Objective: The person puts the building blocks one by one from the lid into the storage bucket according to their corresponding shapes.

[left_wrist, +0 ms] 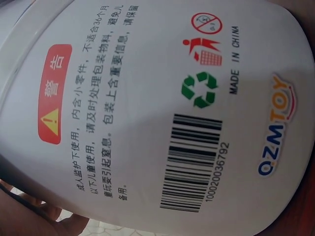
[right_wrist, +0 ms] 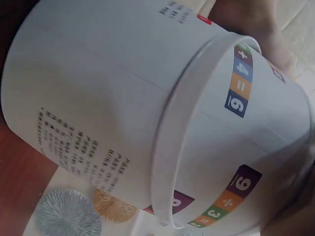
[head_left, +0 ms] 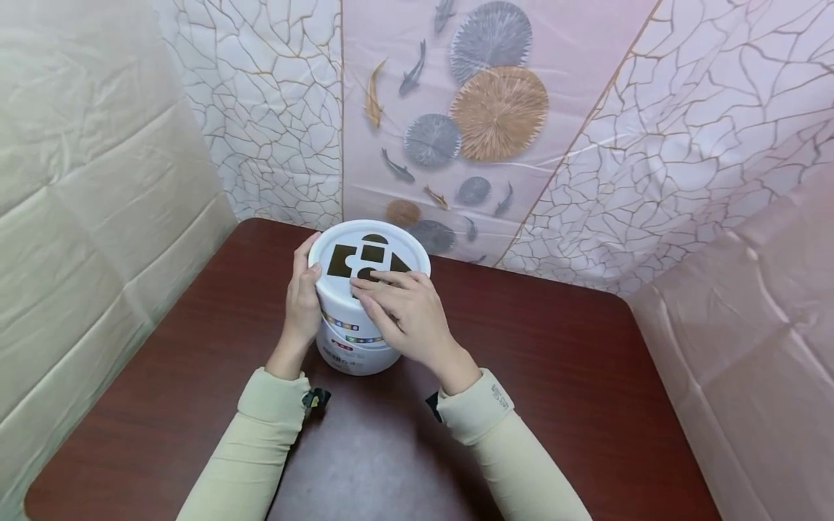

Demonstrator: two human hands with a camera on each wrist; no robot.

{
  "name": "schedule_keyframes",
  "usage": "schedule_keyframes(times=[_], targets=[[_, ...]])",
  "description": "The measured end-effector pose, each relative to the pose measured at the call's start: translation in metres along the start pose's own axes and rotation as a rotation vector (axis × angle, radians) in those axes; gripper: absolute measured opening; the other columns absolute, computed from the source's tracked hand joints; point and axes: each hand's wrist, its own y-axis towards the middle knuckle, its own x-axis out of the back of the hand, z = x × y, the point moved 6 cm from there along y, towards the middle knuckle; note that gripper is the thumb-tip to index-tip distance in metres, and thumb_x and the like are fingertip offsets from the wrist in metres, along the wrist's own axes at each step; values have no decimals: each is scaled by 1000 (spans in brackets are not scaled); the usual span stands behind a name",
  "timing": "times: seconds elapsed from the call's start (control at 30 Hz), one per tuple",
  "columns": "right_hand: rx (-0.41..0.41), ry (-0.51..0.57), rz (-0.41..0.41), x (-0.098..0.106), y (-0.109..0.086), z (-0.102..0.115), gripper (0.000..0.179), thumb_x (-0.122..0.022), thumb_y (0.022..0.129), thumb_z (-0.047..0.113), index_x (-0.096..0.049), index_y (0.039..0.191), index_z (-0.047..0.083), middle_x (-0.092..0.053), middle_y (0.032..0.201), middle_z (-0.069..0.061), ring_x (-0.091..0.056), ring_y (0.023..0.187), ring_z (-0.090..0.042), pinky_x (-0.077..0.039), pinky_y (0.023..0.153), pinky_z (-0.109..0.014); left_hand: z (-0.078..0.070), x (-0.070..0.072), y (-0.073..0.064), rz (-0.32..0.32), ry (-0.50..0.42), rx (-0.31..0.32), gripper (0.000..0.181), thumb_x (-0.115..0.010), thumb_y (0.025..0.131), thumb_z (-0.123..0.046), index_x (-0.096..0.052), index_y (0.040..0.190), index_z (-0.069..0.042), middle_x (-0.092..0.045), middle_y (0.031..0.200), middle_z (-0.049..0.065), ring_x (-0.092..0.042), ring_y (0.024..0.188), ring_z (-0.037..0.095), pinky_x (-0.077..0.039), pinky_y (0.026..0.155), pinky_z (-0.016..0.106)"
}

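Note:
A white plastic toy bucket [head_left: 357, 358] stands upright on the table, with a round white lid [head_left: 334, 289] pierced by dark shape cut-outs. My left hand [head_left: 302, 298] holds the bucket's left side near the top, its thumb at the lid's rim. Across the front right of the lid lies my right hand [head_left: 417, 318], fingers stretched over some of the cut-outs. In the left wrist view a printed label with a barcode [left_wrist: 192, 162] fills the bucket wall. The white carry handle [right_wrist: 170, 137] hangs against the side in the right wrist view, near strips of coloured number print [right_wrist: 239, 81].
The dark red-brown table [head_left: 554, 376] has rounded corners. Behind it hangs a patterned cloth [head_left: 280, 116] with fish and round leaf prints, and pale quilted walls [head_left: 78, 181] close in on the left and right.

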Motion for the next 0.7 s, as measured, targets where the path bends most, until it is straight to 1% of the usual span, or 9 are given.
schedule_keyframes(times=[0.07, 0.2, 0.27, 0.33, 0.43, 0.53, 0.6, 0.67, 0.7], targets=[[14, -26, -11, 0, -4, 2, 37, -49, 103, 34, -74, 124, 17, -68, 127, 6, -59, 123, -20, -38, 103, -40, 1, 0, 0, 5, -5, 1, 63, -36, 95, -34, -38, 153, -9, -48, 148, 4, -48, 128, 22, -36, 104, 40], [28, -62, -32, 1, -15, 4, 40, -49, 102, 34, -69, 130, 15, -61, 140, 0, -53, 130, -23, -34, 109, -44, 2, -1, -1, 18, -9, 2, 61, -36, 96, -34, -39, 153, -12, -48, 148, 5, -48, 127, 23, -37, 103, 40], [9, -64, -35, 2, -22, 2, 43, -48, 102, 35, -64, 136, 15, -55, 146, -2, -48, 135, -24, -31, 112, -49, 3, -1, -2, 21, -2, 2, 59, -36, 96, -34, -39, 153, -16, -48, 148, 5, -48, 127, 23, -38, 103, 40], [-35, -45, -40, 4, -30, -4, 49, -47, 103, 38, -58, 143, 13, -48, 152, -6, -42, 141, -27, -26, 115, -52, 3, -1, -2, 25, 1, 0, 58, -35, 97, -33, -39, 153, -18, -48, 149, 4, -48, 128, 21, -37, 103, 39], [-173, 13, -34, 5, -45, -20, 60, -42, 104, 44, -42, 153, 9, -35, 161, -7, -30, 148, -29, -21, 118, -50, 4, 1, -3, 18, 3, -5, 59, -36, 97, -31, -39, 153, -15, -48, 148, 3, -47, 128, 19, -35, 105, 36], [-367, 128, -3, 2, -61, -41, 65, -36, 107, 45, -24, 161, 10, -21, 166, -2, -23, 150, -23, -21, 119, -43, 6, 3, -3, 9, 5, -10, 59, -36, 97, -32, -40, 152, -12, -49, 147, 2, -47, 128, 17, -33, 106, 32], [-486, 187, 42, -4, -73, -53, 64, -33, 108, 43, -14, 162, 14, -15, 167, 3, -21, 151, -19, -22, 119, -42, 6, 4, -3, 8, 6, -12, 60, -36, 97, -32, -40, 152, -12, -49, 147, 2, -47, 127, 16, -33, 106, 32], [-577, 216, 101, -11, -84, -61, 62, -31, 109, 42, -11, 163, 18, -13, 167, 7, -21, 150, -15, -23, 118, -42, 7, 4, -3, 22, 7, -8, 59, -36, 97, -33, -39, 153, -14, -49, 148, 2, -46, 128, 16, -33, 106, 33], [-607, 214, 130, -14, -90, -64, 62, -30, 109, 43, -12, 163, 19, -14, 166, 8, -21, 150, -14, -24, 118, -42, 8, 3, -3, 31, 4, -4, 59, -36, 98, -34, -38, 154, -15, -48, 148, 2, -46, 129, 16, -32, 107, 34]])
